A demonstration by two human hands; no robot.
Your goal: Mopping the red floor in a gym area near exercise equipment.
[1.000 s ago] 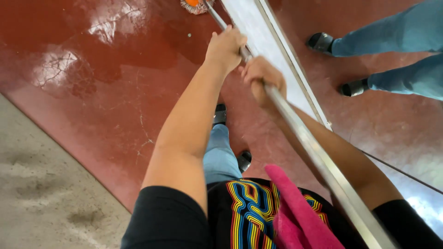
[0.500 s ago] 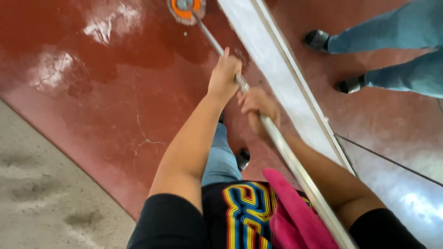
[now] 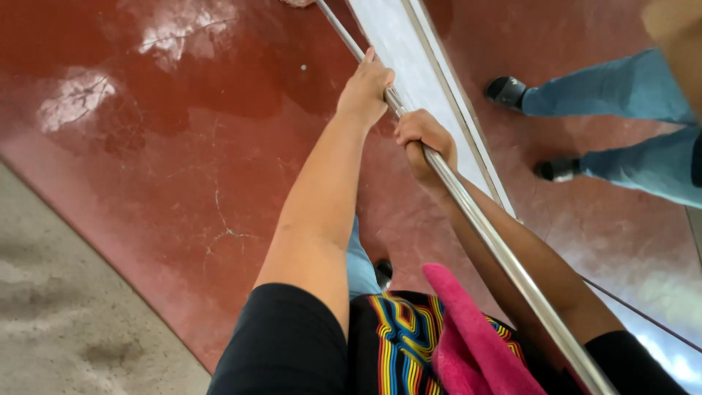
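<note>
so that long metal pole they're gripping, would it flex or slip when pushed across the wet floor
The metal pole looks straight along its whole visible length, so probably stiff. Its shiny surface could be slippery, though the left hand and right hand both wrap it. The red floor looks glossy and wet, so it likely glides easily.

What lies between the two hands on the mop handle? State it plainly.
In the head view, only a short bare stretch of the metal mop handle shows between the left hand and the right hand. The red floor lies behind it.

long silver mop pole, slanted, over red floor
</note>
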